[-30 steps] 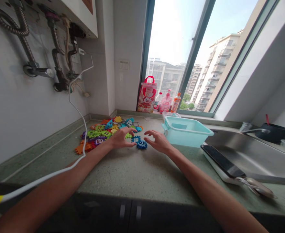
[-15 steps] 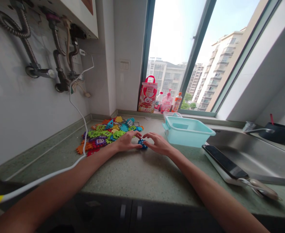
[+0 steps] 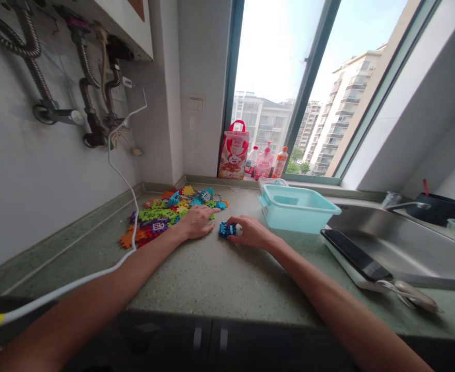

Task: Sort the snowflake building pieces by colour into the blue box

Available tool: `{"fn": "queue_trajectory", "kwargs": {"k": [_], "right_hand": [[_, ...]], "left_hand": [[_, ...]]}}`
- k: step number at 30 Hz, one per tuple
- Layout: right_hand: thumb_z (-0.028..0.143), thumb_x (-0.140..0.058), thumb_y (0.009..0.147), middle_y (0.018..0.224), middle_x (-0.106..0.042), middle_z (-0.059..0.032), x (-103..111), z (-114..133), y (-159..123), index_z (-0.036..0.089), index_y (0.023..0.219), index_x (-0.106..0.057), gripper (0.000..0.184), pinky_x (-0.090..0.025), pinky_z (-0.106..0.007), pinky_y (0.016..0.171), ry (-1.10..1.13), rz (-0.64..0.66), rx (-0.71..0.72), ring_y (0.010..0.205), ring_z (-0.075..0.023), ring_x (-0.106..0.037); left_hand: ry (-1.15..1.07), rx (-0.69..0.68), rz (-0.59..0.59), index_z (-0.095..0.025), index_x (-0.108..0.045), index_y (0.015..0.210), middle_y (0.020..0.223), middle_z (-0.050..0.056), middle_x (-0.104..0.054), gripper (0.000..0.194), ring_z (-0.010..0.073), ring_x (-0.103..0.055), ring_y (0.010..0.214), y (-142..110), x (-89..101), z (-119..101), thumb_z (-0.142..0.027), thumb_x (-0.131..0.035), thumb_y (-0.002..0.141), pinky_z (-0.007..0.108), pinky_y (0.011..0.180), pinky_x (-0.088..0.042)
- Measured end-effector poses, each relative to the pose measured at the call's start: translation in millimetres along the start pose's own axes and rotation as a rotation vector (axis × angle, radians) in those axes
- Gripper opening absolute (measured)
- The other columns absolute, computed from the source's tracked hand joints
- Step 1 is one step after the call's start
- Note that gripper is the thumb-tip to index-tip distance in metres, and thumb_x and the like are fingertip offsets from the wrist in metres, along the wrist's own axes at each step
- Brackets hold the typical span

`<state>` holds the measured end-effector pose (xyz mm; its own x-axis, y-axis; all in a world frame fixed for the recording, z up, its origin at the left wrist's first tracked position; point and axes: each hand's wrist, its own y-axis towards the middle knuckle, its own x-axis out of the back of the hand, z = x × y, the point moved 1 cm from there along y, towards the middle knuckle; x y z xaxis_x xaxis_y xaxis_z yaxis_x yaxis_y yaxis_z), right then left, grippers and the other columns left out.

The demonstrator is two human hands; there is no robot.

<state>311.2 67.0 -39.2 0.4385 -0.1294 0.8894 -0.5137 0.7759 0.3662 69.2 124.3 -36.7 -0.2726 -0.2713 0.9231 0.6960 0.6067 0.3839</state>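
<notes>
Countertop runs (speckled, grey-green) under a window — right grip grasping blue pieces, left grip loose.

At far centre, a pink plastic pump bottle is showing "立白"; lettering on a red-handled pink bag is looking illegible.

Blue block: hard plastic, slight sheen
Toy pieces: bright plastic, smooth faces
Tub: translucent plastic, smooth
Counter: speckled, stone-like, smooth, softly shiny
Sink: metal, satin
Hose: ribbed metal
Phone: glossy black face
Cabinet doors: dark, smooth, glossy
</notes>
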Motion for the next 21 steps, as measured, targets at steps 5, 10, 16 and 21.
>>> {"fn": "queue_trajectory", "kwargs": {"k": [5, 10, 16, 21], "right_hand": [[0.029, -0.076, 0.084, 0.106, -0.078, -0.0044, 42.2, -5.7, -2.3, 0.026, 0.109, -0.073, 0.025, -0.051, -0.036, 0.094, -0.172, -0.238, 0.088, 0.100, -0.0248, -0.071], [0.035, -0.070, 0.087, 0.111, -0.078, -0.0100, 112.5, -39.5, -24.3, 0.023, 0.112, -0.073, 0.028, -0.047, -0.043, 0.097, -0.480, -0.685, -0.235, 0.107, -0.0312, -0.069], [0.046, -0.067, 0.088, 0.100, -0.079, -0.0125, 137.3, -65.7, -47.5, 0.025, 0.114, -0.074, 0.034, -0.047, -0.042, 0.084, -0.634, -0.555, -0.669, 0.096, -0.0347, -0.072], [0.053, -0.059, 0.093, 0.100, -0.079, -0.0127, 133.6, -62.7, -44.0, 0.028, 0.120, -0.072, 0.039, -0.047, -0.042, 0.083, -0.590, -0.391, -0.782, 0.096, -0.0347, -0.073]], "left_hand": [[0.118, 0.072, 0.007, -0.021, -0.059, 0.145, 0.135, 0.012, -0.070, 0.056, 0.0308, -0.062, 0.122, -0.2, 0.2, 0.2, -0.048, -0.057, 0.097, 0.045, 0.110, -0.039], [0.232, 0.151, -0.030, -0.020, -0.062, 0.141, 0.122, 0.014, -0.074, 0.059, 0.0326, -0.063, 0.115, 1.3, -3.9, 1.7, -0.059, -0.052, 0.097, 0.051, 0.117, -0.029], [0.416, 0.177, 0.034, -0.016, -0.059, 0.147, 0.104, 0.018, -0.077, 0.065, 0.0370, -0.064, 0.110, 22.1, -7.0, -8.3, -0.057, -0.048, 0.098, 0.059, 0.120, -0.018], [0.394, 0.233, -0.025, -0.019, -0.070, 0.133, 0.126, 0.020, -0.069, 0.057, 0.0383, -0.057, 0.124, 33.7, -11.1, -9.4, -0.058, -0.052, 0.095, 0.060, 0.121, -0.019]]}}
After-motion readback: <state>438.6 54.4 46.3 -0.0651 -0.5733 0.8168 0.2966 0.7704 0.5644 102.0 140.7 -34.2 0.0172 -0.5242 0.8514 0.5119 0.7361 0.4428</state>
